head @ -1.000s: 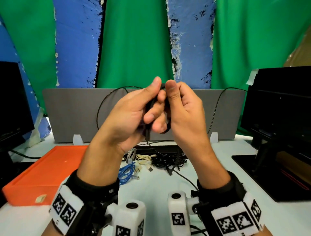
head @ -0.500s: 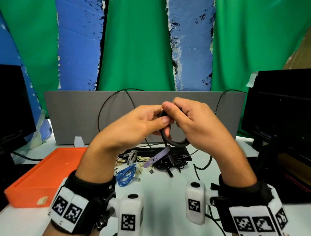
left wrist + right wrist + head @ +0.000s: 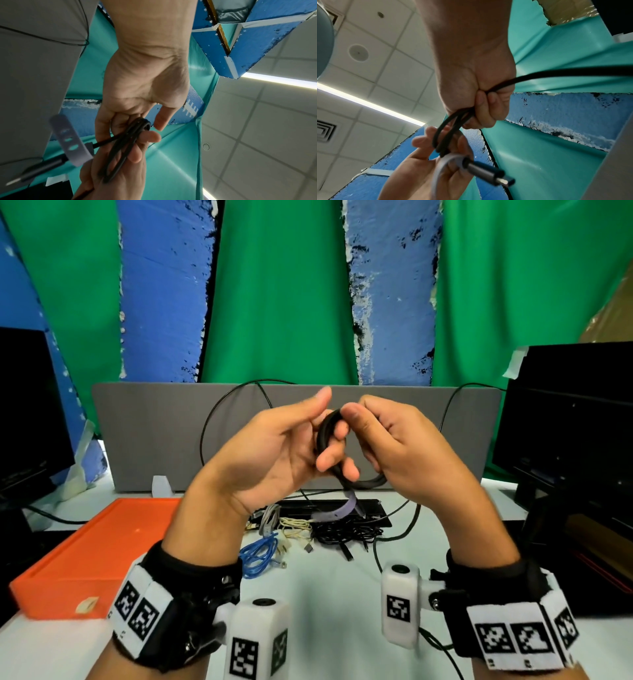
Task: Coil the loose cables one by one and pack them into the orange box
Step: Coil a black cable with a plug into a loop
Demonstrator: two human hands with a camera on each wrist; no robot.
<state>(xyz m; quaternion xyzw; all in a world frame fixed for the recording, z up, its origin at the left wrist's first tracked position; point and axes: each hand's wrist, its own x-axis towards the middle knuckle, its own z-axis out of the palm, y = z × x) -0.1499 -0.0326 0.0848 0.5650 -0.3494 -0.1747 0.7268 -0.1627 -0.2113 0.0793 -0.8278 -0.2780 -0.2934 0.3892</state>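
In the head view both hands are raised over the table and hold one black cable [image 3: 371,482] wound into a small coil. My left hand [image 3: 310,440] curls its fingers round the coil [image 3: 126,138] with the thumb lifted off it. My right hand [image 3: 363,436] grips the coil's other side in a fist [image 3: 476,108]. A purple strap [image 3: 339,511] and a metal plug [image 3: 488,174] hang from the coil. The cable's loose tail [image 3: 411,522] drops to the table. The orange box [image 3: 113,542] lies at the left, nothing showing inside it.
Loose cables lie heaped behind my hands: blue [image 3: 260,553], beige [image 3: 294,525], grey [image 3: 270,517] and black [image 3: 346,534]. A grey partition [image 3: 154,433] closes the back of the white table [image 3: 325,594]. Dark monitors stand at left [image 3: 20,412] and right [image 3: 565,422].
My left thumb has lifted off the coil, which it pressed half a second ago. Both hands have shifted slightly and the purple strap now hangs lower under the coil.
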